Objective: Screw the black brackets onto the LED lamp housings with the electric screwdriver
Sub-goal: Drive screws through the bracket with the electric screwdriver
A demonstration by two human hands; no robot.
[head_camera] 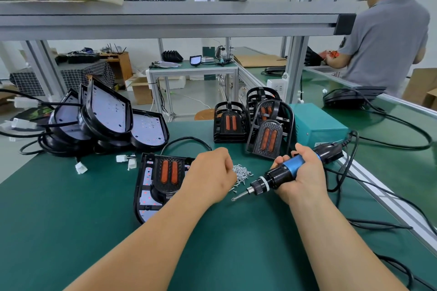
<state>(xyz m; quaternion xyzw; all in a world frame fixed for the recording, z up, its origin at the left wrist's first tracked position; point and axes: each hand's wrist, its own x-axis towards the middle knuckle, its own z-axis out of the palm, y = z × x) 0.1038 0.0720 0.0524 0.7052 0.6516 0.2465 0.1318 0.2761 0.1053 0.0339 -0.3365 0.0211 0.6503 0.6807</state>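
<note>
Well, wide green mat point(71, 231), aluminium edge point(387, 205) rightward (screws point(241, 172) beside left grip point(210, 177))

My L hand point(210, 173) palm down, fingers curled under; R hand point(303, 173) grips black-and-blue electric screwdriver point(276, 176); both forearms stretched fwd.

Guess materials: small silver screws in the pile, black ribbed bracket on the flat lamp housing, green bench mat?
Small silver screws: metal, probably plated steel; bright glints. Black ribbed bracket: looks like moulded plastic, matte, fine ribbing. Green bench mat: likely rubber or vinyl; smooth, soft sheen, no weave.
</note>
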